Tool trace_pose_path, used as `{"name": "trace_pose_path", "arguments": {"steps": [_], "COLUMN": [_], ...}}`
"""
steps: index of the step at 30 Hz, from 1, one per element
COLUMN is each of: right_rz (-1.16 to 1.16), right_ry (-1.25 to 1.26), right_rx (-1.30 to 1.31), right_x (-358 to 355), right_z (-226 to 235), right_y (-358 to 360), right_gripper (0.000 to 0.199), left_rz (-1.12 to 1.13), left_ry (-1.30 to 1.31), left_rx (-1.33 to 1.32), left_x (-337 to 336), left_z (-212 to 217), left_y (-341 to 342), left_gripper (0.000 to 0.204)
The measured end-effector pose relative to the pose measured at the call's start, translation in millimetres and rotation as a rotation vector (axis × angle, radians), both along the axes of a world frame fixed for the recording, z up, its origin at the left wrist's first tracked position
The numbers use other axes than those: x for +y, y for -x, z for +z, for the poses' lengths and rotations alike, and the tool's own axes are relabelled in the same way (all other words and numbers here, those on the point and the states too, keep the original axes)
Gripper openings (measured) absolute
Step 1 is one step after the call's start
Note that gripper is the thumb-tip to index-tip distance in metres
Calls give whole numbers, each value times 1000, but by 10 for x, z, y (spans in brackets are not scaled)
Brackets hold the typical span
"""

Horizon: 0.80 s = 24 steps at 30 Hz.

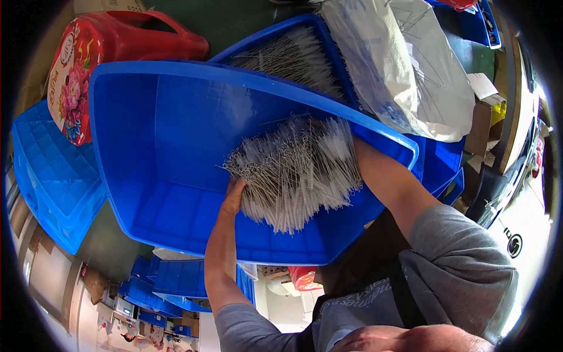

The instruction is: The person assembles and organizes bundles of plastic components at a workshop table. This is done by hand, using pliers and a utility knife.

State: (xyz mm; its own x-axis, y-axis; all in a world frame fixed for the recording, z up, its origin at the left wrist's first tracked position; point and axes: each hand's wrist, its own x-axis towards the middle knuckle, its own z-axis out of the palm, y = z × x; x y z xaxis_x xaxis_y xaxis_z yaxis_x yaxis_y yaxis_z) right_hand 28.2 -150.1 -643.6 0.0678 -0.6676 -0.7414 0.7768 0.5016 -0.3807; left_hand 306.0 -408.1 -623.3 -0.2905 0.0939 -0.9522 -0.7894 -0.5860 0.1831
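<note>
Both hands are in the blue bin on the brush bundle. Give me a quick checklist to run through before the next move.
1. Left hand on the bundle: ok, palm against its lower left edge.
2. Right hand on the bundle: cannot tell, the forearm goes in over the bin rim and the hand is hidden behind the brushes.
3. Bundle together: not ok, ends splay out at the left and the bottom.
4. Bundle inside the bin: ok, it sits within the walls.
5. Bin floor around the bundle: ok, bare blue, no loose brushes showing.
6. Second bin behind: ok, more brushes lie in it, apart from this bundle.
</note>
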Motion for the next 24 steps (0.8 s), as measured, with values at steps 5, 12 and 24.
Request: {"name": "trace_pose_path", "arguments": {"steps": [5,12,24], "right_rz": [-43,-122,-331], "right_ry": [-10,-31,-4], "right_rx": [7,-2,102], "right_x": [111,162,120], "right_z": [149,540,2141], "right_y": [55,-96,-97], "right_gripper": [53,54,57], "left_rz": [55,221,149], "left_ry": [89,25,72], "left_rx": [0,163,353], "left_x": [57,37,25], "left_z": [285,898,2336], "left_y": [209,334,296], "left_gripper": [112,89,82]}}
